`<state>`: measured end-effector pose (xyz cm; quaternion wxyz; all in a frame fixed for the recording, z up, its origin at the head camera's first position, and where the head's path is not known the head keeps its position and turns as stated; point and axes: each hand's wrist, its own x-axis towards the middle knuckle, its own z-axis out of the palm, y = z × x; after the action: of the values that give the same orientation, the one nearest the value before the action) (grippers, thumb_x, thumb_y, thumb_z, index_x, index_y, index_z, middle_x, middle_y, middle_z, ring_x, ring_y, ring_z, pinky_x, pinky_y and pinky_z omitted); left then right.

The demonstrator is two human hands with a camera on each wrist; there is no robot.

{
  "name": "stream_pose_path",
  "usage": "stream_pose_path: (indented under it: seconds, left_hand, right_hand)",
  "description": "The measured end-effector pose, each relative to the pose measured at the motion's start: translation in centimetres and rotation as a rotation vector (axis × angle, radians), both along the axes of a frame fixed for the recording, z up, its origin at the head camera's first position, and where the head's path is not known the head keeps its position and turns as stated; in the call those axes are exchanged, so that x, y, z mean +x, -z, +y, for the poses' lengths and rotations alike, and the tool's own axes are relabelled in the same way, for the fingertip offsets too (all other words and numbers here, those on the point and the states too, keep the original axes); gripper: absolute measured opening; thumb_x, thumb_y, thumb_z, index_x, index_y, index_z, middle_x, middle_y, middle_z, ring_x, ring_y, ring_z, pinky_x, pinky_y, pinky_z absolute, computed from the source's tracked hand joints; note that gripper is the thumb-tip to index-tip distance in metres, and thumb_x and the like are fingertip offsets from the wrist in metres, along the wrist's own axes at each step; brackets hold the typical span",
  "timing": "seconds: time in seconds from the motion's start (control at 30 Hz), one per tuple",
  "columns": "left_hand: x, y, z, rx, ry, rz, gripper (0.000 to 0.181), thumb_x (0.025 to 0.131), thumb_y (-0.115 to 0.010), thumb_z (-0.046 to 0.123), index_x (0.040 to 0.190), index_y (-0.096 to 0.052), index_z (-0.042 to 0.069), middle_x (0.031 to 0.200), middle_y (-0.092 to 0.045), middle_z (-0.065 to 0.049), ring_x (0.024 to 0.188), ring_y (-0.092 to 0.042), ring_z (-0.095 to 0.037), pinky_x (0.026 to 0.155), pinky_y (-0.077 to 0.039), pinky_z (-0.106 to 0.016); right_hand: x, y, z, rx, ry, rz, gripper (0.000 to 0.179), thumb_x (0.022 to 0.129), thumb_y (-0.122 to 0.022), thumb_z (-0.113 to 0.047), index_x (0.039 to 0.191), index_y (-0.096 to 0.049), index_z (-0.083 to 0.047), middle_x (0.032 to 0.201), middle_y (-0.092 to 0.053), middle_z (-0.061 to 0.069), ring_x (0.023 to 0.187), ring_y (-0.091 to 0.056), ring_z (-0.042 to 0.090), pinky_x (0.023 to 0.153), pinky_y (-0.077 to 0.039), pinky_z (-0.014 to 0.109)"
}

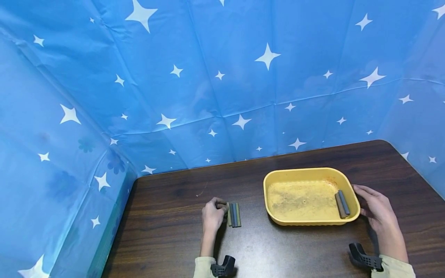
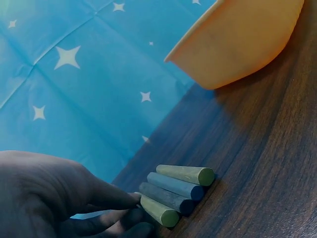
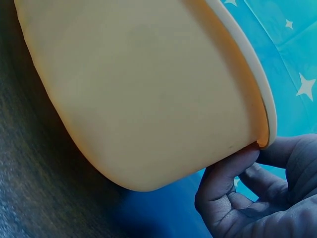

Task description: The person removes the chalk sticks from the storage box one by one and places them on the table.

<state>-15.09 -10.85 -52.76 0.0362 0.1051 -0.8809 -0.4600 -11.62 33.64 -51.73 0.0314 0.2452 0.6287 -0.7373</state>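
Note:
Several chalk sticks lie side by side in a row on the table, olive green at both ends with blue-grey ones between. My left hand (image 1: 214, 214) is at the row's left end. Its fingertips pinch the far end of the outermost olive chalk stick (image 2: 159, 210), which rests on the table; part of that stick is hidden behind them. On the right stands a yellow plastic tub (image 1: 299, 222) with two sticks inside, one brown (image 1: 340, 206) and one grey (image 1: 344, 202), against its right end. My right hand (image 1: 379, 208) holds the tub's right rim between thumb and fingers.
The dark wooden table (image 1: 167, 224) runs back to a blue curtain (image 1: 208, 96) with white stars. Another stretch of curtain borders the left side. A black wrist mount (image 1: 224, 266) sits on the left sleeve and another mount (image 1: 365, 258) on the right.

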Motion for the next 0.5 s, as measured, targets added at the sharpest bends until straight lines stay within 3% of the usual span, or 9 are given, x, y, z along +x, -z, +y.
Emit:
stream_pose_path:
  seconds: [0.13, 0.27, 0.37, 0.5]
  left_hand:
    - [0.1, 0.0, 0.0, 0.030, 0.015, -0.017, 0.008, 0.087, -0.076, 0.000, 0.095, -0.074, 0.000, 0.078, -0.068, -0.003, 0.065, -0.062, -0.013, 0.058, -0.056, -0.031]
    - [0.3, -0.1, 0.1, 0.003, 0.015, -0.013, 0.009, 0.088, -0.077, 0.003, 0.097, -0.074, 0.001, 0.079, -0.070, -0.004, 0.067, -0.064, -0.015, 0.063, -0.056, -0.034]
    - [0.3, -0.2, 0.6, -0.059, 0.011, -0.017, 0.014, 0.089, -0.080, 0.011, 0.099, -0.074, 0.003, 0.081, -0.071, -0.003, 0.070, -0.064, -0.018, 0.067, -0.054, -0.038]
    - [0.5, -0.5, 1.5, -0.183, 0.027, -0.056, 0.033, 0.087, -0.086, 0.026, 0.107, -0.071, 0.004, 0.089, -0.066, -0.005, 0.080, -0.064, -0.025, 0.072, -0.053, -0.045]
  right_hand:
    - [0.0, 0.0, 0.0, -0.001, -0.007, 0.002, 0.030, 0.106, -0.061, -0.031, 0.080, -0.070, -0.043, 0.080, -0.068, -0.016, 0.070, -0.067, 0.003, 0.057, -0.058, 0.023]
    - [0.0, -0.1, 0.0, -0.010, 0.003, -0.003, 0.029, 0.106, -0.062, -0.031, 0.080, -0.070, -0.042, 0.081, -0.068, -0.017, 0.071, -0.068, 0.003, 0.058, -0.059, 0.024]
    - [0.0, -0.1, 0.0, -0.014, 0.005, -0.002, 0.028, 0.106, -0.062, -0.031, 0.080, -0.070, -0.042, 0.081, -0.068, -0.018, 0.072, -0.068, 0.002, 0.059, -0.059, 0.024]
    - [0.0, 0.0, 0.0, -0.004, -0.001, 0.002, 0.026, 0.106, -0.062, -0.032, 0.082, -0.069, -0.041, 0.082, -0.067, -0.017, 0.073, -0.067, 0.002, 0.060, -0.059, 0.025]
